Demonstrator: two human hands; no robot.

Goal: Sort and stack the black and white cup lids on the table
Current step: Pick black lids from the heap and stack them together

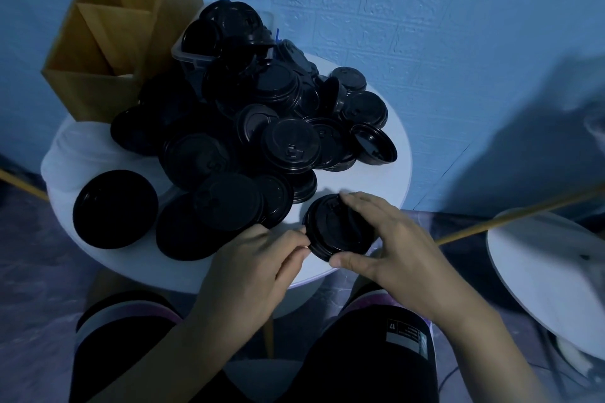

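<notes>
While I've got this short black stack at the near right edge of the desk, both hands are on it. My left hand pinches the left rim with thumb and fingertips. My right hand is curled round the right side, thumb on the near rim, fingers over the far one. It looks like a few lids nested together, but how many I can't tell in this light.

The job right now, I'd say, is seating them square. The best way is to squeeze evenly from both sides, line the rims up and press until they nest. I'd also bring the stack further onto the desk, because it sits right at the edge and a skewed push could send it off. It's probably light, slick plastic, so a gentle grip should do.

Plenty left to sort, I reckon. The big pile of black lids fills the middle and far side, spilling from a clear tub at the far left. Near left, one lid lies flat on its own, with more just beside it. A pale shape at the left edge could be white lids or wrapping, I can't tell which.

The desk is round and white. A cardboard box with dividers stands far left, in front of the blue embossed wall. Off to the right, well apart, there's another white round top, with a wooden rod slanting between. The room is dim.
</notes>
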